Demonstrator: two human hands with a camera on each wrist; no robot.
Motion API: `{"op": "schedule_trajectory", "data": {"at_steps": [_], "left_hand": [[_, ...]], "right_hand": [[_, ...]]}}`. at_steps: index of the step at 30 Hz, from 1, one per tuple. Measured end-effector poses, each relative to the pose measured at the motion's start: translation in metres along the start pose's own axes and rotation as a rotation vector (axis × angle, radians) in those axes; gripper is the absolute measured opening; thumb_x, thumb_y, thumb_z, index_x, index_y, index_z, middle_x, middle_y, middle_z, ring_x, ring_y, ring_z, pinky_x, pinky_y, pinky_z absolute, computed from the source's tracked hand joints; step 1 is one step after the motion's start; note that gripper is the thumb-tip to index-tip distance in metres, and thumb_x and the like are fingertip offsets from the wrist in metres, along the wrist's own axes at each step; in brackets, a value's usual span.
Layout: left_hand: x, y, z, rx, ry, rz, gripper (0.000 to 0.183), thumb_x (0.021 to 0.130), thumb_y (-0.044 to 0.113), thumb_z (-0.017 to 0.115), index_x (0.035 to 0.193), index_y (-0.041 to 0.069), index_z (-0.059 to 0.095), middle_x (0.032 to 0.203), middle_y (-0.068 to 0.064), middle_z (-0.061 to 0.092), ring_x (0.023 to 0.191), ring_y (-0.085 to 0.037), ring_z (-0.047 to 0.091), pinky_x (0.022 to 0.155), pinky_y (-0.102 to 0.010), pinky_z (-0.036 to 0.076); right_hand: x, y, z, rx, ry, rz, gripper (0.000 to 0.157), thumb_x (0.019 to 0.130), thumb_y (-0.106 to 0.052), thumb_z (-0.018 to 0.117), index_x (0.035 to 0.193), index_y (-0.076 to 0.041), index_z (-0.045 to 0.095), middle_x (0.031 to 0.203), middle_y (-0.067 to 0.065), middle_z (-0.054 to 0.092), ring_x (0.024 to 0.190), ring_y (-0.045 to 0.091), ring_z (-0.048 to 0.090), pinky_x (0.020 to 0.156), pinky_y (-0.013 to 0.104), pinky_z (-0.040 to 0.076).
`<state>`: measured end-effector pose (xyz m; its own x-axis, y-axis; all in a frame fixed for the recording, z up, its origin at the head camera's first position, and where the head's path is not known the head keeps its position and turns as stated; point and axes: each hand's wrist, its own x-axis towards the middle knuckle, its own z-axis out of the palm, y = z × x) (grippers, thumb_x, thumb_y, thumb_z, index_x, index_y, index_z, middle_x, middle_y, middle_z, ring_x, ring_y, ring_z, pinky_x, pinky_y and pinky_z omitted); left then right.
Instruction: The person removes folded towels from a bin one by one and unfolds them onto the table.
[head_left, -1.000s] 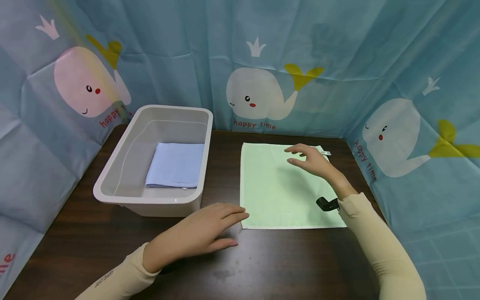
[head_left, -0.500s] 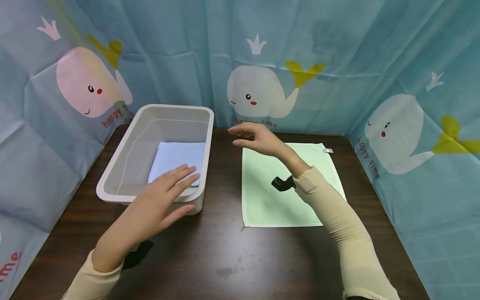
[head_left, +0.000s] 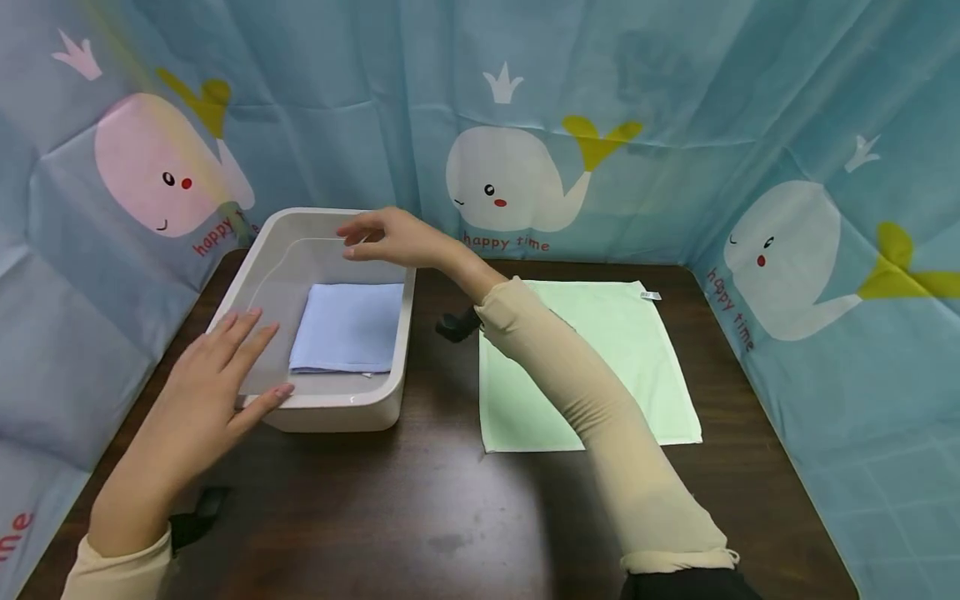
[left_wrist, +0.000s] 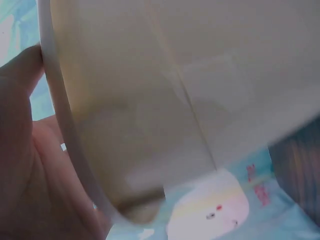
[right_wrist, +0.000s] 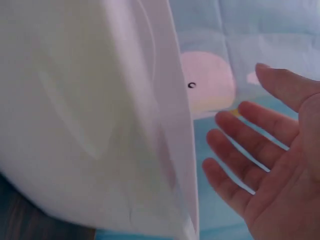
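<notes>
A light grey plastic bin (head_left: 330,401) stands at the left of the table, a folded blue cloth (head_left: 348,329) lying flat inside it. My left hand (head_left: 198,400) is at the bin's front left corner, fingers spread and straight over the rim. In the left wrist view its thumb lies close against the bin's edge; firm contact is hard to tell. My right hand (head_left: 397,239) hovers by the back right rim, holding nothing. The right wrist view shows its fingers loosely bent and apart from the bin wall (right_wrist: 90,125). A light green cloth (head_left: 622,333) lies spread out, partly under my right sleeve.
The dark wooden table (head_left: 450,508) carries the bin and the green cloth. Blue curtains (head_left: 667,100) printed with whales enclose its back and sides. A black wrist camera mount (head_left: 457,325) sticks out below my right wrist.
My left hand has moved left from beside the green cloth to the bin's front left corner. My right hand has travelled left from above the green cloth to the bin's back right rim.
</notes>
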<state>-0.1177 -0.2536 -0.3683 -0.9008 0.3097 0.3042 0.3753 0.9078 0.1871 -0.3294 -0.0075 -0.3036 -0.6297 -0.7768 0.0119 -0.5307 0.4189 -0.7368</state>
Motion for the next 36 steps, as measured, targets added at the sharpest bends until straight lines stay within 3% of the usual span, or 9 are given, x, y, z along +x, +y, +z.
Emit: {"op": "schedule_trajectory", "data": {"at_steps": [4,8,14,19,23,25,28,33,36], "left_hand": [[-0.01,-0.011,-0.005,0.02,-0.033,-0.085,0.085,0.086,0.053,0.059,0.152,0.018,0.018,0.162,-0.006,0.004,0.15,-0.027,-0.006,0.12,-0.054,-0.005],[-0.018,-0.017,-0.007,0.015,-0.075,-0.179,0.091,0.086,0.056,0.056,0.153,0.015,0.009,0.161,-0.003,-0.009,0.149,-0.03,-0.014,0.117,-0.059,-0.011],[-0.023,-0.014,-0.007,-0.01,-0.112,-0.273,0.1,0.085,0.06,0.054,0.153,0.01,-0.001,0.159,-0.001,-0.016,0.147,-0.029,-0.02,0.115,-0.057,-0.018],[-0.024,-0.01,-0.007,-0.005,-0.12,-0.292,0.101,0.085,0.061,0.053,0.152,0.009,-0.002,0.159,-0.002,-0.015,0.147,-0.026,-0.022,0.114,-0.056,-0.021],[-0.026,-0.007,-0.005,-0.006,-0.127,-0.294,0.1,0.085,0.062,0.053,0.152,0.009,0.0,0.16,-0.003,-0.012,0.147,-0.025,-0.021,0.114,-0.056,-0.02],[-0.026,-0.007,-0.003,-0.013,-0.122,-0.293,0.1,0.085,0.061,0.053,0.152,0.009,0.001,0.16,-0.004,-0.011,0.147,-0.026,-0.02,0.115,-0.057,-0.019],[-0.027,-0.007,-0.003,-0.015,-0.111,-0.292,0.1,0.085,0.06,0.054,0.153,0.009,0.002,0.161,-0.006,-0.009,0.148,-0.027,-0.018,0.115,-0.057,-0.018],[-0.027,-0.006,-0.005,-0.007,-0.109,-0.294,0.101,0.084,0.061,0.055,0.153,0.009,0.002,0.161,-0.007,-0.006,0.148,-0.027,-0.018,0.115,-0.057,-0.019],[-0.027,-0.007,-0.006,-0.004,-0.112,-0.293,0.1,0.084,0.061,0.055,0.153,0.009,0.002,0.161,-0.009,-0.004,0.148,-0.027,-0.017,0.115,-0.056,-0.018]], "right_hand": [[0.025,-0.004,0.008,0.011,-0.053,0.084,0.046,0.091,-0.032,0.06,0.133,-0.015,0.054,0.132,0.0,0.058,0.117,0.007,0.056,0.093,0.016,0.047],[0.042,-0.004,0.016,0.026,-0.115,0.214,0.049,0.09,-0.036,0.061,0.134,-0.015,0.053,0.132,0.0,0.058,0.113,0.012,0.057,0.093,0.023,0.049],[0.054,-0.003,0.028,0.023,-0.116,0.39,0.038,0.089,-0.038,0.061,0.121,-0.017,0.062,0.114,-0.003,0.06,0.105,0.017,0.055,0.089,0.033,0.047],[0.058,-0.002,0.044,0.064,-0.066,0.494,0.028,0.087,-0.037,0.063,0.11,-0.02,0.068,0.114,-0.005,0.061,0.111,0.018,0.056,0.093,0.035,0.047],[0.062,0.004,0.056,0.077,-0.063,0.561,0.033,0.085,-0.033,0.066,0.116,-0.021,0.066,0.127,-0.008,0.06,0.121,0.014,0.054,0.102,0.032,0.045],[0.064,0.01,0.058,0.028,-0.066,0.574,0.034,0.086,-0.032,0.065,0.118,-0.019,0.065,0.129,-0.007,0.059,0.12,0.012,0.053,0.102,0.029,0.044],[0.065,0.015,0.057,0.0,-0.037,0.662,0.035,0.085,-0.031,0.066,0.118,-0.019,0.064,0.129,-0.006,0.057,0.116,0.011,0.052,0.103,0.028,0.043],[0.063,0.015,0.054,0.059,-0.002,0.881,0.041,0.082,-0.033,0.07,0.121,-0.022,0.062,0.13,-0.008,0.053,0.115,0.011,0.049,0.103,0.03,0.044],[0.065,0.008,0.052,0.071,-0.003,0.923,0.044,0.081,-0.035,0.069,0.123,-0.022,0.06,0.131,-0.009,0.052,0.113,0.011,0.049,0.1,0.028,0.045]]}}
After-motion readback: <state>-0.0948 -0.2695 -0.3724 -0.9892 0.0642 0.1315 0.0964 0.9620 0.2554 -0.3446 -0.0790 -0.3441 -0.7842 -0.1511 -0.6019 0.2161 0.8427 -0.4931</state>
